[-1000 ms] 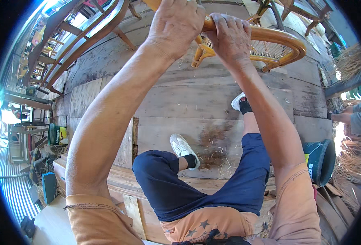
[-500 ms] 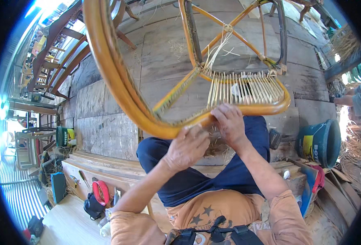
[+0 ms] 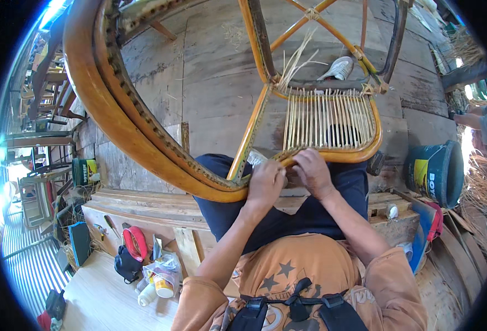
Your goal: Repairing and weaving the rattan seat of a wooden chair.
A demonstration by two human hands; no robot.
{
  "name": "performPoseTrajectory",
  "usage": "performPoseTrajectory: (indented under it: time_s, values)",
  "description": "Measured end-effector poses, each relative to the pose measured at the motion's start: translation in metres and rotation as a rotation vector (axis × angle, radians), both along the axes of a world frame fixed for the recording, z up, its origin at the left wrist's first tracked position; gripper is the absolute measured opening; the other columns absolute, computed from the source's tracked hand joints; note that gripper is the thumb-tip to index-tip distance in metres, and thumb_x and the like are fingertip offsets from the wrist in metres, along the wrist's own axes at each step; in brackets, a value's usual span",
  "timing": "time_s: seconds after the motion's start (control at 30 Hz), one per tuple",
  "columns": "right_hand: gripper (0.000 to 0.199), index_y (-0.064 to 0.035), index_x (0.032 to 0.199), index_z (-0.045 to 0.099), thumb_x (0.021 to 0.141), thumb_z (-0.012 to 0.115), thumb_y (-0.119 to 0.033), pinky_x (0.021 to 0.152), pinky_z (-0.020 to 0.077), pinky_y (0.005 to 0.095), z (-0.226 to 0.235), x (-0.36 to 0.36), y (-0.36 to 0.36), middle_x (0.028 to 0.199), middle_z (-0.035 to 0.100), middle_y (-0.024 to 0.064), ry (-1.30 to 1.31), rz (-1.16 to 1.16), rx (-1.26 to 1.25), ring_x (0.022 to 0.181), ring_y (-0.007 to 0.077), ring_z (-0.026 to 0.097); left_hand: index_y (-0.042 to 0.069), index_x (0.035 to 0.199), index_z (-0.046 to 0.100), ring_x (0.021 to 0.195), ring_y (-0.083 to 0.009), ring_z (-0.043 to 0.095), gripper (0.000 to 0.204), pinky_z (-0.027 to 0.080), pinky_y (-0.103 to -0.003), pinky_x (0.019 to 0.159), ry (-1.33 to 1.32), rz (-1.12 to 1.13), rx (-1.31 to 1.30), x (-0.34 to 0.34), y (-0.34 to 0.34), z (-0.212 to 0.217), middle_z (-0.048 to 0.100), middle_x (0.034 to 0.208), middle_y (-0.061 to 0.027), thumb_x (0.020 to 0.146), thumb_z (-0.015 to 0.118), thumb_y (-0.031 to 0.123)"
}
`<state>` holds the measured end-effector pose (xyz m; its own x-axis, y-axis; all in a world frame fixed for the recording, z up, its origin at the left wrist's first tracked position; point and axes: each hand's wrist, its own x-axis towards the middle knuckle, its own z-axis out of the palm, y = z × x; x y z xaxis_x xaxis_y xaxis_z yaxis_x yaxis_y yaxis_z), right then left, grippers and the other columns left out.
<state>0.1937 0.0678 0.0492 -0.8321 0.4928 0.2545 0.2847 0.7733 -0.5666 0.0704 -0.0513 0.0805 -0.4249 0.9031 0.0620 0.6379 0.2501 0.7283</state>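
A rattan chair frame (image 3: 161, 175) lies tipped across my lap, its thick orange-brown poles curving up to the left. Pale cane strands (image 3: 304, 118) run side by side across a small rounded panel, and loose strand ends (image 3: 298, 62) stick up at its far left corner. My left hand (image 3: 264, 185) is closed on the near pole, where a diagonal strut meets the curve. Just right of it, my right hand (image 3: 313, 174) closes over the same pole below the panel. Whether either hand's fingertips also pinch a strand is too small to tell.
A dark green bucket (image 3: 434, 174) stands on the right. Wooden chair frames (image 3: 50, 94) are stacked at the left. Behind my left arm lie a black and red bag (image 3: 133, 251) and a plastic bag with a cup (image 3: 163, 278). A white shoe (image 3: 340, 68) shows beyond the panel.
The chair frame has tilted and swung left and nearer, with its panel now facing up. My left hand has shifted right along the pole, closer to my right hand.
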Motion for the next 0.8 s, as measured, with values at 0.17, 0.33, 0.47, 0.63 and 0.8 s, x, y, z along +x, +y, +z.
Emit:
performPoseTrajectory:
  time_s: [0.17,0.33,0.47,0.63,0.8]
  values:
    - [0.019,-0.004,0.091,0.055,0.073,0.061,-0.003,0.079,0.0441,0.036,0.004,0.027,0.002,0.091,0.056,0.0124,0.13,-0.24,-0.211,0.089,0.0295,0.053,-0.002,0.086,0.058,0.074,-0.0327,0.058,0.02,0.044,-0.039,0.071,-0.126,0.299,-0.03,-0.025,0.033,-0.04,0.059,0.078,-0.0198,0.082,0.053,0.017]
    - [0.017,-0.0044,0.09,0.055,0.075,0.06,-0.002,0.079,0.045,0.0353,-0.004,0.043,-0.002,0.091,0.056,0.0117,0.13,-0.283,-0.202,0.089,0.0293,0.054,-0.003,0.081,0.063,0.063,-0.0207,0.054,0.033,0.042,-0.032,0.065,-0.511,0.333,-0.559,-0.041,0.066,-0.028,0.058,0.066,-0.0138,0.082,0.054,0.029]
    - [0.014,-0.0048,0.089,0.056,0.075,0.059,-0.003,0.079,0.0451,0.0351,-0.006,0.04,0.0,0.09,0.057,0.0112,0.122,-0.268,-0.157,0.089,0.0294,0.053,-0.002,0.087,0.063,0.067,-0.0142,0.053,0.032,0.042,-0.029,0.064,-0.808,0.366,-0.455,-0.045,0.064,-0.031,0.06,0.075,-0.0061,0.08,0.058,0.028]
    - [0.013,-0.0052,0.089,0.057,0.076,0.059,-0.005,0.079,0.045,0.0354,-0.009,0.039,0.001,0.09,0.058,0.0111,0.101,-0.261,-0.134,0.088,0.0293,0.053,-0.003,0.088,0.063,0.069,-0.0135,0.052,0.029,0.041,-0.028,0.063,-0.805,0.317,-0.452,-0.045,0.06,-0.042,0.06,0.078,-0.0063,0.079,0.06,0.024]
    - [0.014,-0.0055,0.089,0.057,0.075,0.059,-0.004,0.078,0.045,0.0354,-0.003,0.037,0.0,0.089,0.058,0.0104,0.088,-0.265,-0.146,0.087,0.0291,0.054,-0.003,0.089,0.063,0.066,-0.0132,0.051,0.027,0.041,-0.027,0.061,-0.831,0.32,-0.425,-0.044,0.06,-0.045,0.059,0.074,-0.0047,0.079,0.059,0.022]
